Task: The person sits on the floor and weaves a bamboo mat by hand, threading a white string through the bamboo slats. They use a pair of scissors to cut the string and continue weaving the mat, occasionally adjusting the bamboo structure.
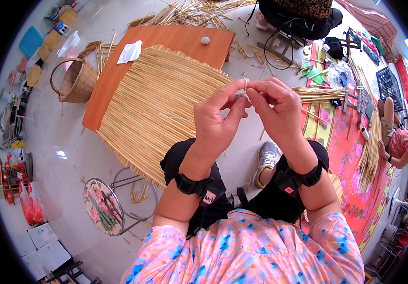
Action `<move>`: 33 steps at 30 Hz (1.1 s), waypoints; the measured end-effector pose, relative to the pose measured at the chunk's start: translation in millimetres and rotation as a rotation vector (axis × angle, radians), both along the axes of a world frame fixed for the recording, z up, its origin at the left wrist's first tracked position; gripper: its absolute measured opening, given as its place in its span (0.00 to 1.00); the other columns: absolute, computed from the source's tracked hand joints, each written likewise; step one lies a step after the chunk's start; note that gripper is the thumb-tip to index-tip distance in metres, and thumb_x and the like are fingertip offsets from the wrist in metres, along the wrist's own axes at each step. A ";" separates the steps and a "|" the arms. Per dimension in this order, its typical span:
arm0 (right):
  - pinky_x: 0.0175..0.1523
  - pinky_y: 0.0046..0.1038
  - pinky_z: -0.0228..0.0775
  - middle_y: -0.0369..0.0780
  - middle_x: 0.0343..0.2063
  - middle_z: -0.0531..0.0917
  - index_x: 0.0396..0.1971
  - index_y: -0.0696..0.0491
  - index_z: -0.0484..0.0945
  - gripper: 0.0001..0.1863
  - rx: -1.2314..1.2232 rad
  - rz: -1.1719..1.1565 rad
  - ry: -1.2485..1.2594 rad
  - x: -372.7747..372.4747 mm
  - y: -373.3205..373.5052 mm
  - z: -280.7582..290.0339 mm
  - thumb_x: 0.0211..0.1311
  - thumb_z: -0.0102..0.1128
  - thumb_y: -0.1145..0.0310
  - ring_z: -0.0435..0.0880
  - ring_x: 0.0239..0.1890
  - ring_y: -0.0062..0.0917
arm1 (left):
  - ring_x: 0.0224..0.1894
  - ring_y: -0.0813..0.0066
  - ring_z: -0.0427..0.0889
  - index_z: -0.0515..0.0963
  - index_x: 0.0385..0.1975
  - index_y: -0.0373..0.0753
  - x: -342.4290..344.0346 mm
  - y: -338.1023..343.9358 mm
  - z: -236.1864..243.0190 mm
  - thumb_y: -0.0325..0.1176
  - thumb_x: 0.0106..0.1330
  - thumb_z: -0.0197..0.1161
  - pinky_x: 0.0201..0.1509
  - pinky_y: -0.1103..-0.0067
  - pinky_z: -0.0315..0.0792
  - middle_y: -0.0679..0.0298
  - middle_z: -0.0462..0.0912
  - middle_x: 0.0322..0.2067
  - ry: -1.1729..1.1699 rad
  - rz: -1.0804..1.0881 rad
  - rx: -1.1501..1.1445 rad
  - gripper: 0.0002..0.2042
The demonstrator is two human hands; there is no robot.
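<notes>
In front of my chest both hands are raised close together, fingertips nearly meeting. My left hand (217, 112) pinches white thread (247, 84) between thumb and forefinger, and a small silvery piece (240, 94), perhaps a thimble ring, shows at its fingers. Thumb and fingers of my right hand (277, 101) are closed on the same thread. Whether a needle is among the fingers cannot be made out. Behind and left of the hands, a mat of straw-coloured stalks (152, 111) lies on an orange-brown table (180, 39), its near end reaching my left knee.
A white cloth (129, 52) and a white ball (205, 40) lie on the table. A wicker basket (77, 81) stands left. Green-handled scissors (106, 218) rest on a floral stool (90, 189). Stalk bundles (369, 151) lie right on a red floral mat (348, 175), beside another person (405, 146).
</notes>
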State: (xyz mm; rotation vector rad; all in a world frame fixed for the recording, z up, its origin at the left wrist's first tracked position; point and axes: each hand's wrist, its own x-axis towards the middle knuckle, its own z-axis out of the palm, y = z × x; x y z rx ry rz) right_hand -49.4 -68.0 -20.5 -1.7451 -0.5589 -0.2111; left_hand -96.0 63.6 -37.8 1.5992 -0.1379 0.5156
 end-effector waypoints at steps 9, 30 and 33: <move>0.23 0.18 0.63 0.36 0.22 0.79 0.30 0.58 0.83 0.04 -0.095 -0.024 -0.024 -3.1 -0.9 6.8 0.55 0.64 0.75 0.72 0.18 0.13 | 0.25 0.79 0.82 0.73 0.47 0.35 2.1 -1.8 -6.6 0.20 0.60 0.63 0.31 0.84 0.75 0.63 0.83 0.24 -0.156 0.182 0.358 0.15; 0.25 0.15 0.55 0.30 0.18 0.74 0.31 0.61 0.81 0.08 0.118 0.329 0.702 6.1 -10.6 6.6 0.59 0.63 0.71 0.66 0.20 0.10 | 0.31 0.78 0.80 0.78 0.34 0.35 9.0 15.2 -3.3 0.21 0.60 0.63 0.35 0.84 0.74 0.62 0.81 0.33 -0.278 0.143 0.319 0.04; 0.24 0.15 0.54 0.29 0.18 0.73 0.30 0.61 0.81 0.07 0.120 0.324 0.726 5.8 -11.1 10.3 0.59 0.63 0.71 0.66 0.20 0.10 | 0.29 0.79 0.80 0.77 0.34 0.35 9.1 15.4 -4.2 0.21 0.60 0.62 0.34 0.84 0.73 0.62 0.80 0.33 -0.264 0.150 0.331 0.04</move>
